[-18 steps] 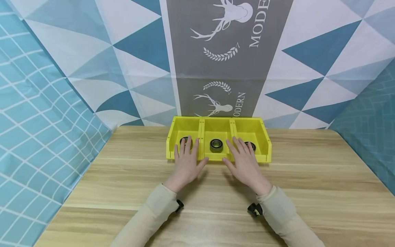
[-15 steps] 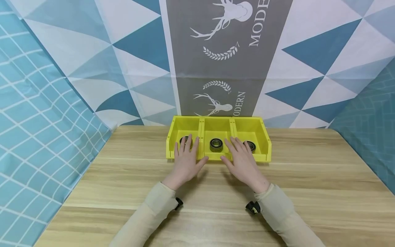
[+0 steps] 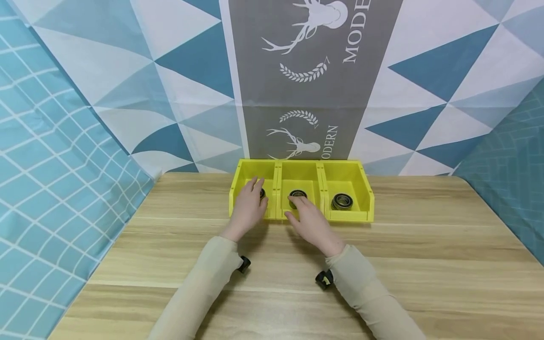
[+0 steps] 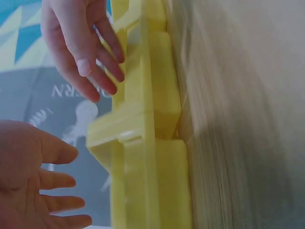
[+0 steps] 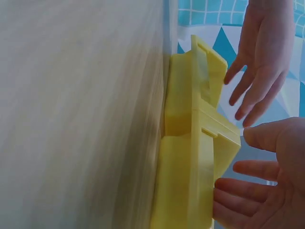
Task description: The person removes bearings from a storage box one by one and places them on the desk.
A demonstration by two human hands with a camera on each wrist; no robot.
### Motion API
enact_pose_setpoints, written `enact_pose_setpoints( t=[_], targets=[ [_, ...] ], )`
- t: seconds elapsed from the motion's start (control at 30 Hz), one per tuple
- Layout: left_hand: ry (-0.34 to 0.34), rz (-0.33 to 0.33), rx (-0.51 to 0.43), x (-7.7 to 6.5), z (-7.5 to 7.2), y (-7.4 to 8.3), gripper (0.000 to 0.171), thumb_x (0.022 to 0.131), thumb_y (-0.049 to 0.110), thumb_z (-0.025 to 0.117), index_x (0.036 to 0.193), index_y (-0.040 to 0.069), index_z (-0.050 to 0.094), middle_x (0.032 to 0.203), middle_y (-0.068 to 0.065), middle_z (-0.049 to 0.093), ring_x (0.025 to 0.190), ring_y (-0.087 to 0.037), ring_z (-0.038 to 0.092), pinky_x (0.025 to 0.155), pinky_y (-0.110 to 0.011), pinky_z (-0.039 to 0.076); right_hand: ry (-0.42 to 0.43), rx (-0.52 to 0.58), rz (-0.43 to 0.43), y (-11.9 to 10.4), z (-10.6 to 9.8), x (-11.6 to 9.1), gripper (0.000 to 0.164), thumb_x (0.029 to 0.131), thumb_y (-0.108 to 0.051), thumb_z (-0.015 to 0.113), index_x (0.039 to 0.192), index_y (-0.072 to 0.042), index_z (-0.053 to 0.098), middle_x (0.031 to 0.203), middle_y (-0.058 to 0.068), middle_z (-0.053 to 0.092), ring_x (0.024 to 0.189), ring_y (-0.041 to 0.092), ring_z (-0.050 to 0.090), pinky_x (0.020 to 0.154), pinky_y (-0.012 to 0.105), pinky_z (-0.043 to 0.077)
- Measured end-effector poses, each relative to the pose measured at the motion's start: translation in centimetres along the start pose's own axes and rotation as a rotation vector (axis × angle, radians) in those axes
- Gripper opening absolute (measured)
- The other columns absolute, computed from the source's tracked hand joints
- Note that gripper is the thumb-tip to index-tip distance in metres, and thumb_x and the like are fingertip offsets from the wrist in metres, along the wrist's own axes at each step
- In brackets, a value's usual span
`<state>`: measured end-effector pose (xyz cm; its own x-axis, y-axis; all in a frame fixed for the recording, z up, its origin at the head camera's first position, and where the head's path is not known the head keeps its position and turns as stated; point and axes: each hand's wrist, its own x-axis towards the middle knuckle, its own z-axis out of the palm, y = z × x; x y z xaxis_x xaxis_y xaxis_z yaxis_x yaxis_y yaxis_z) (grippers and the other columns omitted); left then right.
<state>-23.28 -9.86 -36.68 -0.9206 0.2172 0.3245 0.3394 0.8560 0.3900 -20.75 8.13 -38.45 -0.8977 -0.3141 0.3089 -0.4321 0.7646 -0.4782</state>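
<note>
Three yellow bins (image 3: 344,216) stand joined in a row, each with a black-rimmed ball bearing in it. My left hand (image 3: 248,208) hovers over the left bin, fingers extended and partly covering its bearing (image 3: 262,194). Over the front of the middle bin is my right hand (image 3: 312,224), its fingertips overlapping the middle bearing (image 3: 298,193). The right bearing (image 3: 342,201) lies fully in sight near its bin's front wall. Both wrist views show the hands with loosely bent fingers and nothing between them, above the bin rims (image 4: 150,124).
The bins stand at the back of a wood-grain table (image 3: 280,302), right before a patterned backdrop (image 3: 297,94). Blue gridded cloth (image 3: 63,189) hangs at the left, teal cloth (image 3: 510,174) at the right. Each wrist wears a small black device (image 3: 325,279).
My right hand has moved left from the right bin to the middle one, uncovering the right bearing. My left hand has shifted slightly left and forward, and its fingers have drawn closer together.
</note>
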Motion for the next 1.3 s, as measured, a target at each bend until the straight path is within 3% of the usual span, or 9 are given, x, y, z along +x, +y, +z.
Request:
enact_pose_setpoints(
  t=[0.27,0.5,0.7,0.9,1.3],
  targets=[
    [-0.141,-0.157,-0.059,2.1,1.1,-1.8,0.055,0.089,0.016,0.053,0.136,-0.004,0.035,0.141,-0.024,0.03,0.127,-0.039,0.034,0.102,-0.049,0.031,-0.015,0.04,0.073,-0.3,1.4,1.1,0.039,0.091,-0.024,0.052,0.123,-0.001,0.052,0.121,0.017,0.056,0.109,0.03,0.054,0.092,0.042,0.044],
    [-0.168,-0.261,-0.101,2.7,2.1,-3.0,0.062,0.084,0.014,0.06,0.136,-0.005,0.033,0.142,-0.025,0.027,0.127,-0.04,0.033,0.103,-0.047,0.031,-0.008,0.036,0.086,-0.4,2.1,1.7,0.035,0.089,-0.03,0.056,0.109,-0.001,0.06,0.106,0.015,0.062,0.096,0.028,0.059,0.083,0.039,0.048],
    [-0.179,-0.267,-0.112,3.0,2.1,-3.1,0.065,0.082,0.014,0.064,0.136,-0.003,0.033,0.14,-0.025,0.03,0.125,-0.038,0.037,0.102,-0.045,0.033,-0.003,0.036,0.113,-0.3,2.2,2.1,0.038,0.088,-0.034,0.056,0.101,0.001,0.063,0.1,0.015,0.063,0.093,0.029,0.059,0.082,0.039,0.048],
    [-0.244,-0.276,-0.1,3.1,2.3,-3.3,0.067,0.082,0.018,0.065,0.137,-0.003,0.032,0.14,-0.024,0.032,0.124,-0.037,0.039,0.101,-0.044,0.035,-0.043,-0.002,0.136,-0.2,3.0,2.4,0.045,0.088,-0.041,0.055,0.1,0.002,0.065,0.099,0.016,0.064,0.094,0.031,0.059,0.084,0.041,0.046],
    [-0.228,-0.256,-0.099,3.1,2.1,-3.2,0.057,0.083,0.014,0.062,0.132,-0.003,0.04,0.129,-0.023,0.043,0.116,-0.034,0.047,0.097,-0.043,0.039,-0.016,-0.029,0.118,-0.3,3.4,2.4,0.039,0.087,-0.04,0.055,0.094,-0.004,0.067,0.093,0.011,0.067,0.095,0.03,0.058,0.088,0.044,0.042]
  ],
)
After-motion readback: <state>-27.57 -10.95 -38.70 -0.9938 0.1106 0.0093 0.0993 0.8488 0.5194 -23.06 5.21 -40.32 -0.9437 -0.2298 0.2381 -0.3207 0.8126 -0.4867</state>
